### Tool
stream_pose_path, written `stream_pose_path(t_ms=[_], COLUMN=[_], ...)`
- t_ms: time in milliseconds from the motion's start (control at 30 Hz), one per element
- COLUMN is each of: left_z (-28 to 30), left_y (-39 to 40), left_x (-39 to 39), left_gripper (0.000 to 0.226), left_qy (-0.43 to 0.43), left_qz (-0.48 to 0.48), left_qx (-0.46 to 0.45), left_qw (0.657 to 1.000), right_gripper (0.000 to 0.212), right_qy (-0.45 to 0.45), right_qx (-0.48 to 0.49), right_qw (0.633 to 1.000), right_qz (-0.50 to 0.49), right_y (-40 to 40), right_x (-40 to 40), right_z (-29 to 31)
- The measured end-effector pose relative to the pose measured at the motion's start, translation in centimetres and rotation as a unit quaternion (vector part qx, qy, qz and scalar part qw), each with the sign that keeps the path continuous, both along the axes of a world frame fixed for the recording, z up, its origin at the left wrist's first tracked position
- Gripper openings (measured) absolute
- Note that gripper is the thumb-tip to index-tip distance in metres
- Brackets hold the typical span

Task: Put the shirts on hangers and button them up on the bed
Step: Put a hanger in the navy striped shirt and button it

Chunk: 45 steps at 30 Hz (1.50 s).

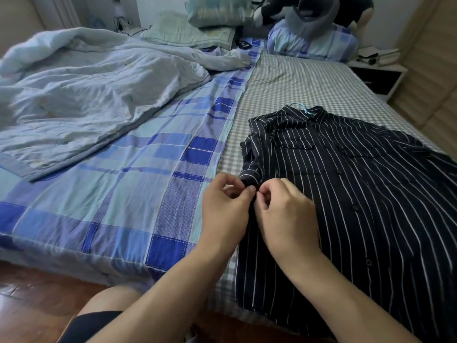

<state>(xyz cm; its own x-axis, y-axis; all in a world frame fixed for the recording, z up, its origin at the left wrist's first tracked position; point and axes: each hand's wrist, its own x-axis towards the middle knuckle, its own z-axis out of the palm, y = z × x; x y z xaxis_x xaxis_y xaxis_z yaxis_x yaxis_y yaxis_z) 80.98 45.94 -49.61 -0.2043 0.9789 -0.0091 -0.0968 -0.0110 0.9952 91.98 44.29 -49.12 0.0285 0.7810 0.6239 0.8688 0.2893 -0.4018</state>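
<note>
A dark navy shirt with thin white stripes (346, 194) lies flat on the right side of the bed, collar away from me. A light blue hanger hook (303, 108) sticks out of the collar. Several dark buttons run down the closed front placket. My left hand (226, 209) and my right hand (284, 214) meet at the shirt's left edge, just below the rolled short sleeve. Both pinch the dark fabric there between thumb and fingers. What lies between the fingertips is hidden.
A crumpled pale blue quilt (81, 95) covers the bed's left half, on a blue plaid sheet (138, 181). Grey checked sheet (301, 82) lies under the shirt. Pillows (314, 43) and a plush toy sit at the head. A nightstand (378, 75) stands at the right; wooden floor below.
</note>
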Motion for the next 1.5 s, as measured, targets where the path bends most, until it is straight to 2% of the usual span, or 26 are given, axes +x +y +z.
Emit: stream_pose_path(t_ms=[100,267,333,400,433,500,600,667,700,733,767,833,900,933,1000,1067,1133,1167,1233,1300,1367,1433,1500], left_z=[-0.3,-0.4,-0.3,-0.2,-0.1,0.2,0.3,0.2,0.2,0.3,0.3,0.4,0.7,0.8,1.2,1.0,0.9,0.7,0.1,-0.2,-0.3,-0.1,0.1], left_y=[0.2,0.2,0.3,0.6,0.8,0.8,0.7,0.8,0.9,1.0,1.1,0.9,0.5,0.4,0.6,1.0,1.1,1.1,1.2,0.9,0.7,0.5,0.7], left_x=[0.0,0.0,-0.2,-0.5,-0.7,-0.8,-0.5,-0.4,-0.4,-0.5,-0.6,-1.0,-1.5,-2.0,-3.2,-4.3,-4.7,-4.8,-4.6,-4.1,-3.3,-2.3,-0.6], left_gripper=[0.033,0.029,0.030,0.030,0.030,0.028,0.030,0.028,0.025,0.021,0.020,0.023,0.022,0.021,0.027,0.042,0.053,0.054,0.042,0.026,0.020,0.018,0.013], left_qy=[0.027,0.089,0.116,0.141,0.147,0.131,0.068,0.045,0.042,0.052,0.077,0.160,0.200,0.207,0.239,0.256,0.254,0.287,0.422,0.537,0.597,0.612,0.598], left_qz=[-0.001,-0.003,-0.009,-0.026,-0.033,-0.048,-0.068,-0.074,-0.075,-0.074,-0.073,-0.057,-0.017,0.007,0.034,-0.013,-0.130,-0.176,-0.203,-0.168,-0.097,-0.027,0.002], left_qx=[0.005,0.030,0.046,0.062,0.072,0.084,0.063,0.044,0.036,0.027,0.018,0.012,0.030,0.046,0.063,0.048,0.013,0.012,0.043,0.049,0.059,0.122,0.214], left_qw=[1.000,0.996,0.992,0.988,0.986,0.987,0.993,0.995,0.996,0.996,0.994,0.985,0.979,0.977,0.968,0.965,0.958,0.941,0.883,0.825,0.794,0.781,0.773], right_gripper=[0.017,0.014,0.011,0.009,0.010,0.014,0.017,0.019,0.018,0.017,0.014,0.010,0.013,0.013,0.014,0.023,0.043,0.050,0.049,0.044,0.038,0.033,0.030], right_qy=[-0.048,-0.036,-0.014,0.090,0.181,0.334,0.467,0.556,0.582,0.584,0.558,0.438,0.306,0.251,0.155,0.053,-0.005,-0.005,0.006,-0.014,-0.028,-0.011,0.051], right_qx=[0.006,-0.013,-0.074,-0.182,-0.244,-0.350,-0.445,-0.483,-0.491,-0.492,-0.487,-0.433,-0.304,-0.228,-0.109,-0.066,-0.115,-0.162,-0.260,-0.310,-0.298,-0.268,-0.238], right_qw=[0.999,0.999,0.997,0.979,0.952,0.870,0.749,0.661,0.632,0.628,0.657,0.779,0.900,0.940,0.982,0.996,0.993,0.987,0.965,0.951,0.954,0.960,0.959], right_qz=[-0.020,-0.017,-0.003,0.009,0.032,0.094,0.150,0.147,0.146,0.147,0.143,0.118,0.067,0.038,-0.001,-0.007,0.012,0.017,0.017,0.000,-0.032,-0.080,-0.146], right_y=[-0.4,0.0,0.4,1.2,1.6,2.2,2.8,3.1,3.2,3.2,3.2,3.0,2.6,2.4,1.4,0.6,0.3,0.3,0.5,0.6,0.4,0.1,-0.2], right_x=[-0.5,-0.3,0.0,0.8,1.4,2.5,3.8,4.0,3.9,3.8,3.6,3.3,3.5,3.8,4.6,5.4,6.0,6.2,6.7,7.3,8.2,10.3,13.8], right_z=[-0.4,-0.3,0.3,1.4,2.0,3.1,3.6,3.2,2.9,2.7,2.4,2.0,1.9,1.8,1.6,1.1,0.2,0.0,-0.3,-0.3,0.4,1.2,2.2])
